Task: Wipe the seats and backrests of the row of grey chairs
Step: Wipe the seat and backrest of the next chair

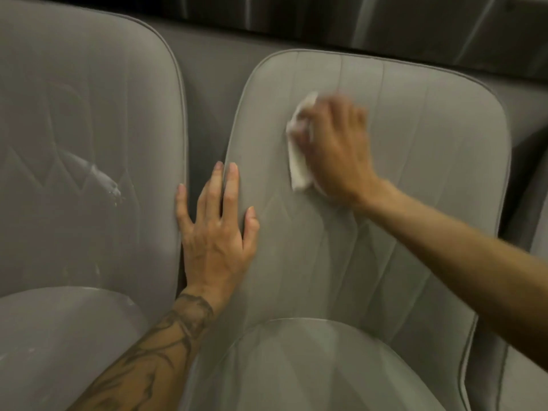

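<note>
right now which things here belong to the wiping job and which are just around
In the job: white cloth, right hand pressing it, middle backrest, left hand bracing its edge, smeared left backrest.
Just there: grey panel and dark strip at the back.

My white cloth (299,155) lay pressed on the backrest of the right chair (415,188); the left chair (89,129), grey and stitched alike, showed white smears.

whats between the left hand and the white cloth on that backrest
Nothing but bare grey backrest lies between the left hand and the cloth. The head view shows this.
</note>
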The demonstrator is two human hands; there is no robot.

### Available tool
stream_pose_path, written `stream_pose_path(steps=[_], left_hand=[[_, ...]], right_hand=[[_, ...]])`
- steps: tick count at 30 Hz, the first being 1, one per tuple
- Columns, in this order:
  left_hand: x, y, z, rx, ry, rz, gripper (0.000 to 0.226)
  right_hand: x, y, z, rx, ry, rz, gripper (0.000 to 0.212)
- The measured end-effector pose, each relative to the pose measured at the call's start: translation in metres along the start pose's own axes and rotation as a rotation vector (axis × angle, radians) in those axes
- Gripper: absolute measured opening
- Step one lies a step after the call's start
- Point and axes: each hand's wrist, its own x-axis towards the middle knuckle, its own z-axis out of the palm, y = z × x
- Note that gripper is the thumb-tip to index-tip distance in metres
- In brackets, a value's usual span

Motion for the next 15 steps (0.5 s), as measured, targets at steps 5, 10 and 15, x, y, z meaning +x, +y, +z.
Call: stream_pose_path(steps=[5, 10, 15], left_hand=[[0.0, 0.0, 0.0, -0.004, -0.012, -0.004, 0.068], [0.001, -0.001, 0.0, -0.004, -0.024, 0.002, 0.065], [0.001, -0.001, 0.002, -0.029, -0.006, -0.01, 0.066]], right_hand=[[0.052, -0.002, 0.017, -0.08, 0.146, 0.342, 0.027], [-0.074, -0.059, -0.004, 0.137, -0.079, 0.007, 0.021], [-0.001, -0.005, 0.006, 0.027, 0.033, 0.08, 0.02]])
